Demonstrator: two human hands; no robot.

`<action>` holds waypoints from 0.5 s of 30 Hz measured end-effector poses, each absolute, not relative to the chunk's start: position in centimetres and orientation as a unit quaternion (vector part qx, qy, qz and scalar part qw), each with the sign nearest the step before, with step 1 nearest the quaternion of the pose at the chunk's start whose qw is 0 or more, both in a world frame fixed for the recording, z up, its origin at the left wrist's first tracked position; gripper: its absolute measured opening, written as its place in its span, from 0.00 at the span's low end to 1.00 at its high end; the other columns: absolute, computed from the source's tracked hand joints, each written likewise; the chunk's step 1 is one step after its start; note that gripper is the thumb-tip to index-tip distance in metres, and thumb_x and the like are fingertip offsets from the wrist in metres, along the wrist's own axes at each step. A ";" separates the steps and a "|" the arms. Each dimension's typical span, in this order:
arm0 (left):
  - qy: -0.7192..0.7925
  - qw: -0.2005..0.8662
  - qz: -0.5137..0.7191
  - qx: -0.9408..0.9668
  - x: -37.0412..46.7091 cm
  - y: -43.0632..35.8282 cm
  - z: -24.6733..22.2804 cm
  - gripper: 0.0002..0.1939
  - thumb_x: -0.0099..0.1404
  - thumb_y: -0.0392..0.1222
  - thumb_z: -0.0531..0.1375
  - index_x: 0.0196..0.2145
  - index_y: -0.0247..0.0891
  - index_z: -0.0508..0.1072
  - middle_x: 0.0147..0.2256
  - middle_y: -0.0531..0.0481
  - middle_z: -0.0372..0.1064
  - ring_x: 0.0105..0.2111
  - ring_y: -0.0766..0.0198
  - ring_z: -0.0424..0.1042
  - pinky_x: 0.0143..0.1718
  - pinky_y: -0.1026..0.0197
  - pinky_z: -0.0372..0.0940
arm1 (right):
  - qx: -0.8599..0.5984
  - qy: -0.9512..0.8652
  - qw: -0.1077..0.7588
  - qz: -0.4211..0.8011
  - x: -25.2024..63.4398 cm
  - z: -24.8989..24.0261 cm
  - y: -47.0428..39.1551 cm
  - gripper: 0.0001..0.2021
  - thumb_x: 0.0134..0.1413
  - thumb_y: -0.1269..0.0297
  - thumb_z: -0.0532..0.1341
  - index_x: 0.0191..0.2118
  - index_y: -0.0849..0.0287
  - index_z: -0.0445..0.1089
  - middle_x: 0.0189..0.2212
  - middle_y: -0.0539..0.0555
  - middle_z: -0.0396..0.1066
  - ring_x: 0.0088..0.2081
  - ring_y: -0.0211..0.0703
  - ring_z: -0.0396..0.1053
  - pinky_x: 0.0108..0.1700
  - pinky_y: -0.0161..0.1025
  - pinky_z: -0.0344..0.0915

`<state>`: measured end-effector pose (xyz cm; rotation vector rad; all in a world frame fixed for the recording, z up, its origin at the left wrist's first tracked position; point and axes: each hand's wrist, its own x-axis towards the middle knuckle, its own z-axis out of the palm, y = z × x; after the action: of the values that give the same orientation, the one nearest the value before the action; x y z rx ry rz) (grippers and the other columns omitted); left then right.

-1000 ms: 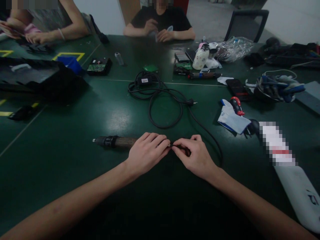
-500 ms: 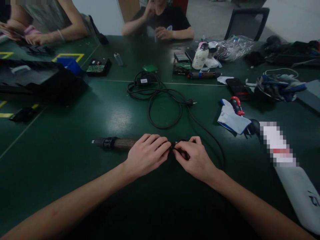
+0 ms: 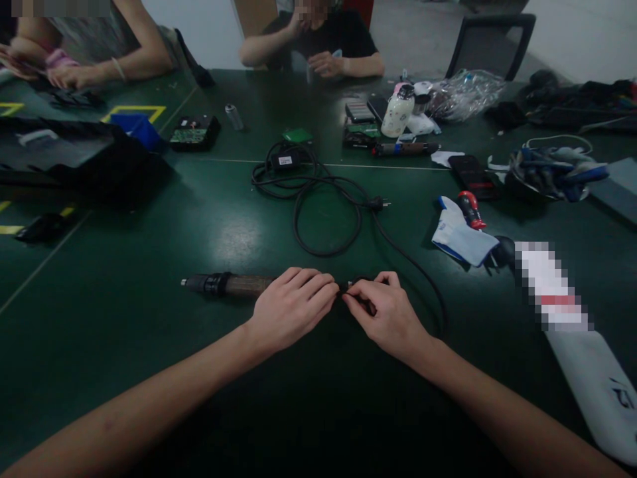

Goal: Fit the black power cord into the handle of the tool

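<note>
An electric screwdriver [image 3: 249, 285], with a brown body and black nose, lies flat on the green table, its tip pointing left. My left hand [image 3: 296, 307] is closed over its rear part and hides that stretch. Close beside it, at the tool's back end, the thumb and fingers of my right hand [image 3: 393, 312] pinch the dark end of a cable. Whether that end sits fully in the tool cannot be made out. From behind my right hand a black cable [image 3: 418, 255] runs up to a loose coil, near a black adapter box [image 3: 285, 160] and a plug [image 3: 379, 204].
On the right lie a white-and-blue glove [image 3: 462, 239], a red-black screwdriver [image 3: 471, 209] and a long white object [image 3: 592, 378]. Another brown tool [image 3: 405, 149] and a bottle [image 3: 398, 113] stay farther back. A black casing [image 3: 74, 156] is at left. Two people sit across the table.
Both hands keep their places at the tool's back end, with only a slight shift of the right fingers. The whole view has drifted a little.
</note>
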<state>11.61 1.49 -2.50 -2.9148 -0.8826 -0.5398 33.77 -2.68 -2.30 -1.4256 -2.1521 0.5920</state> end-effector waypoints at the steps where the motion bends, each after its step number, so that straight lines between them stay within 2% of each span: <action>1: -0.291 0.023 -0.174 -0.940 11.6 1.5 -2.5 0.10 0.73 0.41 0.56 0.49 0.38 0.72 0.49 0.49 0.74 0.48 0.58 0.72 0.48 0.53 0.64 | -0.523 -0.787 0.245 0.217 33.8 -2.3 -2.7 0.07 0.68 0.64 0.59 0.37 0.57 0.71 0.29 0.49 0.73 0.29 0.40 0.64 0.48 0.45 0.53; 4: -0.301 0.015 -0.167 -0.939 11.7 1.5 -2.4 0.11 0.73 0.44 0.56 0.49 0.39 0.71 0.49 0.48 0.74 0.48 0.57 0.72 0.48 0.52 0.64 | -0.526 -0.785 0.246 0.216 33.8 -2.3 -2.7 0.07 0.69 0.64 0.58 0.37 0.57 0.70 0.31 0.49 0.74 0.30 0.40 0.64 0.47 0.45 0.53; 7: -0.291 0.011 -0.163 -0.943 11.7 1.4 -2.4 0.13 0.73 0.43 0.56 0.52 0.40 0.70 0.51 0.49 0.73 0.51 0.56 0.71 0.50 0.51 0.64 | -0.525 -0.785 0.244 0.221 33.8 -2.3 -2.7 0.07 0.69 0.64 0.58 0.37 0.57 0.70 0.33 0.49 0.75 0.31 0.41 0.65 0.48 0.45 0.53; 12: -0.294 0.022 -0.177 -0.939 11.6 1.5 -2.5 0.09 0.74 0.41 0.56 0.48 0.38 0.71 0.49 0.50 0.74 0.47 0.59 0.73 0.48 0.53 0.65 | -0.526 -0.783 0.246 0.223 33.8 -2.3 -2.7 0.06 0.69 0.64 0.59 0.38 0.56 0.70 0.33 0.49 0.76 0.32 0.42 0.65 0.48 0.45 0.53; 15: -0.298 0.020 -0.171 -0.939 11.7 1.4 -2.4 0.11 0.73 0.43 0.57 0.49 0.38 0.71 0.49 0.47 0.74 0.47 0.57 0.73 0.49 0.52 0.65 | -0.533 -0.780 0.246 0.218 33.8 -2.3 -2.7 0.06 0.69 0.63 0.59 0.38 0.56 0.70 0.32 0.49 0.76 0.33 0.42 0.65 0.48 0.45 0.53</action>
<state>11.74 1.42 -2.37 -2.9127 -0.9256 -0.5291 33.81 -2.68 -2.30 -1.4530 -2.1267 0.5955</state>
